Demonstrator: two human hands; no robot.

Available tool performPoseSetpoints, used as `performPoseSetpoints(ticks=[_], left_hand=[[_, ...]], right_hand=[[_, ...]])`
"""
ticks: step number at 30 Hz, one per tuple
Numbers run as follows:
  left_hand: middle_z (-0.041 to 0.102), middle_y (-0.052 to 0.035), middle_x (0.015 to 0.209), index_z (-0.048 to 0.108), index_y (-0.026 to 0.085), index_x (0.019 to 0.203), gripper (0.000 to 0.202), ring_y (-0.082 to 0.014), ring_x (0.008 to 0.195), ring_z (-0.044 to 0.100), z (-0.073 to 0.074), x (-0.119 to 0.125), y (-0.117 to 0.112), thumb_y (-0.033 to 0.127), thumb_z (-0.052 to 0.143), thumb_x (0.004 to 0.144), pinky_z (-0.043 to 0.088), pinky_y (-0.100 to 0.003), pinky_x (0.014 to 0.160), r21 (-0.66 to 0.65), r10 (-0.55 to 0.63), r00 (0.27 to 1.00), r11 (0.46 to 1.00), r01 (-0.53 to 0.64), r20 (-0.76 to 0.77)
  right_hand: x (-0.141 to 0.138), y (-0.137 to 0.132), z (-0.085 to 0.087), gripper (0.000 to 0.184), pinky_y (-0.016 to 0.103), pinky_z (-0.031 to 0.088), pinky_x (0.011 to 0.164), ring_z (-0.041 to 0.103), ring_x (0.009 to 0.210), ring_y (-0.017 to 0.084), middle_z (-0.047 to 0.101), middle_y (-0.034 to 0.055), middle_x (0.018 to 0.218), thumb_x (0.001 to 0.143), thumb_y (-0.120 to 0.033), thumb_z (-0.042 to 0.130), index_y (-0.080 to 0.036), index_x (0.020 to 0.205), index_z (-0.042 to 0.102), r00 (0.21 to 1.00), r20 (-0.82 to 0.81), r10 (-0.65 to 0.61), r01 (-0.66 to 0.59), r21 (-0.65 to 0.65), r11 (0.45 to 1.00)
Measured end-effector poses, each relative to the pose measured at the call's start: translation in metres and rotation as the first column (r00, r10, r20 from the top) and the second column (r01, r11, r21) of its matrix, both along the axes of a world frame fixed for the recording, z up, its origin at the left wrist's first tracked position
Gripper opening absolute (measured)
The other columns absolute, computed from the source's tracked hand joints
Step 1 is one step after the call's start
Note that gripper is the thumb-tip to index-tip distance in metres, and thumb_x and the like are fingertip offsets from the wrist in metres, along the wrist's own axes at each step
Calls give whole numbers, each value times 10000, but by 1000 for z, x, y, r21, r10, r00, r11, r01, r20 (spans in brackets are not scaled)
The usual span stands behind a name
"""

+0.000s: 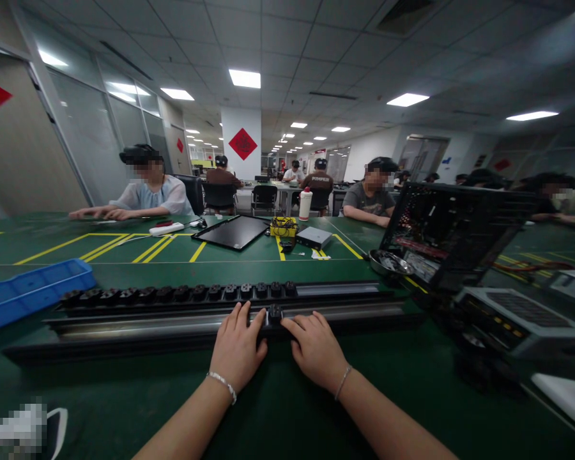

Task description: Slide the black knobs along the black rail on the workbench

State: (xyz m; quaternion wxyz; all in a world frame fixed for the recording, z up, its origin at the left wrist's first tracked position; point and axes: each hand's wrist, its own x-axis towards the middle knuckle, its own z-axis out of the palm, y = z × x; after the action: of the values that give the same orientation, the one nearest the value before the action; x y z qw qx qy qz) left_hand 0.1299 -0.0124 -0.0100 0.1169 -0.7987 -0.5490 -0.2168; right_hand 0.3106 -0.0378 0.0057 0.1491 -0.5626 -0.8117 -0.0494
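Observation:
A small black socket module (275, 313) sits on a long black rail with a metallic channel (144, 327), on the green table. My left hand (237, 348) rests over this front rail, fingers stretched and spread, its index fingertip at the module's left side. From the right, my right hand (319, 351) reaches the module's other side with an extended index finger; its other fingers are slightly bent and apart. Just behind lies a second rail (338, 289), with several black socket modules (199, 292) lined up along its left and middle part. My palms and the undersides of my fingers are hidden.
A blue plastic tray (33, 291) lies at left. An open computer case (453, 236), a metal bowl (390, 263) and a power supply unit (527, 319) stand at right. Farther back are a flat black panel (232, 231) and a yellow box (283, 226). People sit across the table.

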Motion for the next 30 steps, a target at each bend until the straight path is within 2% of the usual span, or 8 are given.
performPoseSetpoints(ticks=[15, 24, 30], left_hand=[[437, -76, 1323, 478, 304, 1222, 526, -273, 1250, 324, 0, 0, 0, 270, 537, 701, 312, -418, 974, -16, 2, 1000, 1000, -2, 13], [417, -81, 1334, 419, 334, 1263, 586, -282, 1258, 311, -3, -3, 1, 238, 536, 697, 311, -425, 968, 1, -18, 1000, 1000, 18, -9], [411, -79, 1342, 457, 323, 1224, 551, -284, 1263, 299, 0, -2, -1, 233, 547, 688, 304, -428, 970, -7, -23, 1000, 1000, 23, -5]], right_hand=[[2, 1, -4, 418, 380, 181, 1019, 449, 1032, 165, 547, 23, 1118, 779, -188, 430, -284, 1185, 450, 1000, -10, 17, -17, 19, 1000], [4, 2, -6, 442, 401, 206, 1020, 447, 1065, 186, 520, 45, 1163, 762, -158, 429, -271, 1188, 469, 998, -59, 34, -31, 40, 999], [4, 2, -5, 431, 377, 205, 1026, 449, 1066, 170, 525, 41, 1155, 768, -163, 431, -270, 1183, 470, 998, -52, 29, -27, 31, 999]])
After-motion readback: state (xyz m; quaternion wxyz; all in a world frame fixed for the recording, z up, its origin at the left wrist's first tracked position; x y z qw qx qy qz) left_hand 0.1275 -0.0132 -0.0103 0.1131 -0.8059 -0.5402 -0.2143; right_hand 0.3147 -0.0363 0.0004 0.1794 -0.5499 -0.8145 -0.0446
